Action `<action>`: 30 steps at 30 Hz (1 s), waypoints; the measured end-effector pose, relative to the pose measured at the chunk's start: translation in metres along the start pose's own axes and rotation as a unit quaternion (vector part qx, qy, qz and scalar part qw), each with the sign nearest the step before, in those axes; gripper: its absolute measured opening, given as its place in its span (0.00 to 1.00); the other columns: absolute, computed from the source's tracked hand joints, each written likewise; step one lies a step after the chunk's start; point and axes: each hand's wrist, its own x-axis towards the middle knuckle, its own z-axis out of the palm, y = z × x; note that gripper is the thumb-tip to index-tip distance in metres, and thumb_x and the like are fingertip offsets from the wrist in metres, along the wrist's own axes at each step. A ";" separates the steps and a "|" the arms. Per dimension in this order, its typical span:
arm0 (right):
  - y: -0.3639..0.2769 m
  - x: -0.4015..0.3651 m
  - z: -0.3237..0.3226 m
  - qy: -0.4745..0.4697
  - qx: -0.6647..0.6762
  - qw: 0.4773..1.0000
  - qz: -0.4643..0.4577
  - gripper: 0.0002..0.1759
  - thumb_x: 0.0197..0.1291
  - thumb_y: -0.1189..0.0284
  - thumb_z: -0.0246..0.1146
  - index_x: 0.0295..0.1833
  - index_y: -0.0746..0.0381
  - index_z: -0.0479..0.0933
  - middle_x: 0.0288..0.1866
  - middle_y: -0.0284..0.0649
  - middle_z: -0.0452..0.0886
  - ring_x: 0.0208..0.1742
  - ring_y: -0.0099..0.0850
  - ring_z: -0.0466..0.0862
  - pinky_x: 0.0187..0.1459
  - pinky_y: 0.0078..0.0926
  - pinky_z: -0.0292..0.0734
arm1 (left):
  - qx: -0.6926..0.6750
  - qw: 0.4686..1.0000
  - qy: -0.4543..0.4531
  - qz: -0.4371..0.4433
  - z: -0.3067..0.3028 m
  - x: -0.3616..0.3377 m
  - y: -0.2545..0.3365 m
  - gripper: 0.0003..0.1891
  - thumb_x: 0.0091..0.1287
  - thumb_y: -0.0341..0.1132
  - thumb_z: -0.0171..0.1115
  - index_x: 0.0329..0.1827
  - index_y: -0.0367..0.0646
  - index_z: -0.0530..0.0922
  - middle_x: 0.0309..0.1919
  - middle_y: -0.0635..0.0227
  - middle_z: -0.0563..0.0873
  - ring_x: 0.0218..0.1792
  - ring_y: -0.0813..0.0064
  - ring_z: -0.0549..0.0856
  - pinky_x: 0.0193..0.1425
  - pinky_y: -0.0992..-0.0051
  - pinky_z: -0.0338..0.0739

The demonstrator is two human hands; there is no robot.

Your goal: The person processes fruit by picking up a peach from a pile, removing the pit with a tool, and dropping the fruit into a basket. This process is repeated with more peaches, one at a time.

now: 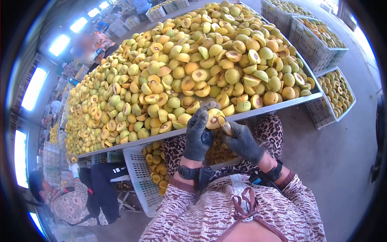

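Note:
My left hand [196,135], in a dark glove, holds a halved yellow peach [212,121] with its cut face up and the brown pit area showing. My right hand [244,144], gloved too, is closed around a short pitting tool [227,128] with a light wooden-looking handle. The tool's tip meets the right side of the peach half; its exact shape is hard to make out. Both hands are over my lap, just in front of the metal table edge [278,108]. Beyond it lies a large heap of peach halves [169,76].
Left of my legs stands a white plastic crate [141,183] with peach halves inside. More filled crates [318,58] stand at the right, one lower crate [322,115] near the table corner. A co-worker [76,199] sits at lower left, another person [96,44] behind the heap.

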 end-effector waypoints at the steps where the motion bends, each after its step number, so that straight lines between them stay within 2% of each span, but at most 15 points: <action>1: 0.000 0.001 0.001 0.000 -0.002 1.000 0.003 0.09 0.59 0.76 0.62 0.42 0.70 0.75 0.28 0.58 0.76 0.26 0.44 0.76 0.35 0.38 0.73 | -0.003 1.000 0.001 -0.002 0.002 -0.001 -0.002 0.26 0.78 0.48 0.52 0.66 0.32 0.71 0.60 0.55 0.78 0.59 0.65 0.80 0.65 0.67 0.77; 7: 0.011 0.008 0.016 0.009 -0.030 0.999 -0.018 0.08 0.60 0.76 0.63 0.42 0.69 0.76 0.32 0.62 0.78 0.37 0.60 0.81 0.35 0.42 0.74 | -0.120 0.986 0.116 -0.009 0.007 0.008 -0.015 0.27 0.78 0.55 0.49 0.53 0.35 0.76 0.44 0.59 0.83 0.44 0.67 0.84 0.55 0.66 0.82; 13: 0.023 0.007 0.021 0.047 -0.070 0.995 -0.053 0.08 0.59 0.75 0.66 0.41 0.68 0.78 0.30 0.59 0.80 0.35 0.58 0.82 0.32 0.42 0.76 | -0.008 0.992 0.118 0.044 0.017 0.011 -0.020 0.24 0.79 0.52 0.47 0.44 0.36 0.76 0.36 0.60 0.82 0.37 0.66 0.85 0.49 0.64 0.84; 15: 0.030 0.008 0.017 0.051 -0.062 0.994 -0.077 0.08 0.59 0.75 0.67 0.41 0.68 0.79 0.30 0.58 0.80 0.35 0.57 0.83 0.32 0.41 0.76 | -0.154 0.980 0.128 -0.009 0.018 0.012 -0.026 0.23 0.80 0.51 0.47 0.44 0.37 0.76 0.37 0.59 0.82 0.37 0.66 0.85 0.47 0.66 0.85; 17: 0.030 0.010 0.012 0.040 -0.129 0.987 -0.085 0.09 0.58 0.75 0.68 0.41 0.68 0.79 0.31 0.57 0.81 0.36 0.56 0.83 0.33 0.40 0.77 | -0.114 0.983 0.138 0.032 0.026 0.011 -0.027 0.22 0.81 0.46 0.47 0.41 0.35 0.79 0.35 0.63 0.84 0.36 0.76 0.85 0.43 0.75 0.85; 19: 0.035 0.010 0.015 0.035 -0.073 0.996 -0.045 0.09 0.57 0.74 0.69 0.41 0.67 0.80 0.31 0.57 0.82 0.36 0.55 0.84 0.34 0.40 0.77 | 0.356 0.889 0.120 0.262 0.029 0.008 -0.024 0.16 0.78 0.40 0.54 0.47 0.32 0.78 0.38 0.63 0.85 0.40 0.75 0.85 0.45 0.75 0.85; 20: 0.038 0.009 0.014 0.033 -0.015 0.999 -0.002 0.09 0.57 0.74 0.69 0.41 0.67 0.80 0.31 0.56 0.82 0.36 0.55 0.84 0.34 0.40 0.77 | 0.352 0.890 0.118 0.264 0.027 0.008 -0.027 0.16 0.78 0.40 0.54 0.47 0.32 0.78 0.38 0.63 0.85 0.40 0.75 0.85 0.45 0.75 0.85; 21: 0.041 0.010 0.012 0.038 -0.022 0.999 -0.005 0.09 0.57 0.74 0.69 0.41 0.67 0.80 0.31 0.56 0.82 0.36 0.55 0.84 0.34 0.40 0.77 | 0.098 0.976 0.136 0.141 0.020 0.011 -0.033 0.14 0.75 0.36 0.59 0.52 0.32 0.76 0.41 0.62 0.85 0.41 0.74 0.86 0.46 0.74 0.85; 22: 0.042 0.009 0.009 0.040 -0.143 0.987 -0.068 0.08 0.59 0.75 0.67 0.42 0.66 0.80 0.31 0.54 0.82 0.35 0.51 0.85 0.33 0.37 0.78 | -0.163 0.977 0.139 -0.001 0.016 0.012 -0.041 0.16 0.71 0.32 0.63 0.57 0.31 0.74 0.43 0.61 0.85 0.42 0.72 0.86 0.48 0.73 0.85; 23: 0.043 0.007 0.007 0.038 -0.260 0.956 -0.129 0.07 0.60 0.76 0.65 0.44 0.66 0.79 0.31 0.51 0.83 0.33 0.48 0.86 0.32 0.35 0.78 | -0.167 0.977 0.134 -0.002 0.012 0.011 -0.049 0.16 0.71 0.32 0.63 0.57 0.31 0.74 0.43 0.61 0.85 0.42 0.72 0.86 0.48 0.73 0.85; 24: 0.043 0.006 0.006 0.045 -0.282 0.946 -0.153 0.08 0.61 0.74 0.66 0.44 0.65 0.78 0.30 0.50 0.82 0.31 0.48 0.84 0.30 0.38 0.78 | 0.119 0.976 0.127 0.134 0.007 0.008 -0.057 0.20 0.68 0.30 0.65 0.60 0.31 0.72 0.44 0.60 0.85 0.42 0.70 0.86 0.48 0.72 0.85; 25: 0.045 0.005 0.009 0.046 -0.284 0.945 -0.155 0.08 0.61 0.74 0.66 0.44 0.65 0.78 0.30 0.50 0.82 0.31 0.48 0.84 0.30 0.38 0.78 | 0.393 0.876 0.110 0.257 0.010 0.005 -0.050 0.25 0.65 0.27 0.68 0.64 0.32 0.70 0.45 0.58 0.85 0.42 0.68 0.87 0.49 0.70 0.85; 27: 0.051 0.000 0.013 0.040 -0.131 0.986 -0.093 0.09 0.60 0.73 0.67 0.45 0.63 0.78 0.29 0.48 0.81 0.31 0.52 0.83 0.29 0.41 0.77 | 0.420 0.854 0.109 0.288 0.018 -0.001 -0.040 0.27 0.64 0.28 0.69 0.65 0.33 0.70 0.44 0.57 0.86 0.43 0.65 0.87 0.49 0.68 0.85; 28: 0.052 0.000 0.010 0.042 -0.134 0.986 -0.093 0.09 0.60 0.73 0.67 0.45 0.63 0.78 0.29 0.48 0.81 0.31 0.52 0.83 0.29 0.41 0.77 | 0.398 0.864 0.112 0.287 0.022 -0.002 -0.038 0.17 0.70 0.31 0.62 0.59 0.34 0.73 0.43 0.60 0.85 0.40 0.70 0.86 0.48 0.70 0.84; 30: 0.055 0.001 0.007 0.033 -0.306 0.934 -0.184 0.08 0.60 0.73 0.67 0.43 0.64 0.79 0.30 0.48 0.82 0.29 0.43 0.84 0.30 0.37 0.77 | 0.378 0.874 0.116 0.284 0.025 -0.006 -0.032 0.11 0.77 0.34 0.56 0.53 0.35 0.76 0.41 0.63 0.85 0.38 0.75 0.84 0.47 0.72 0.84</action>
